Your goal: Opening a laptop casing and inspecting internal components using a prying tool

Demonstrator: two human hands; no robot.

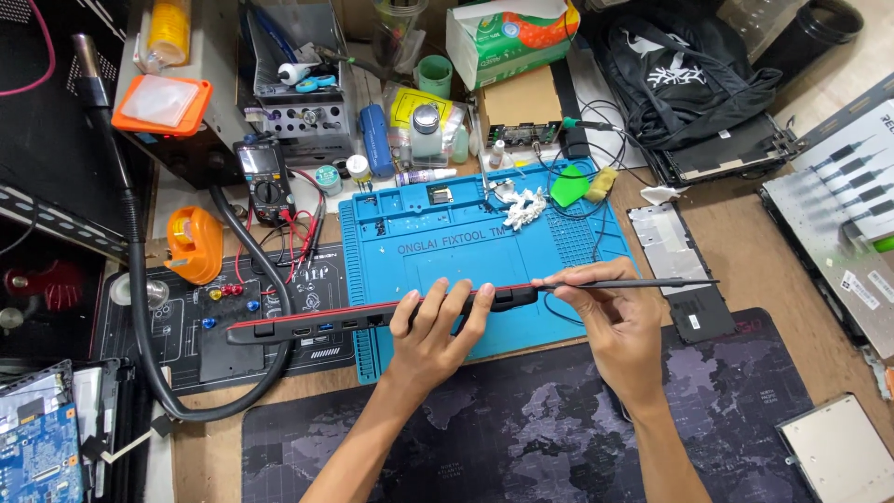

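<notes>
Above the blue repair mat: laptop stood on edge, gripped by left hand; slim black pry tool pinched by right hand. Tool is best kept shallow in the seam.

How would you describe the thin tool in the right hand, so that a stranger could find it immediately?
Start at the blue silicone repair mat in the middle of the desk. At its front edge a black laptop with red trim is held on its side by the left hand. The right hand holds a slim black pry tool against its end; unlike the screwdrivers lying far right, it is long, flat and in use.
</notes>
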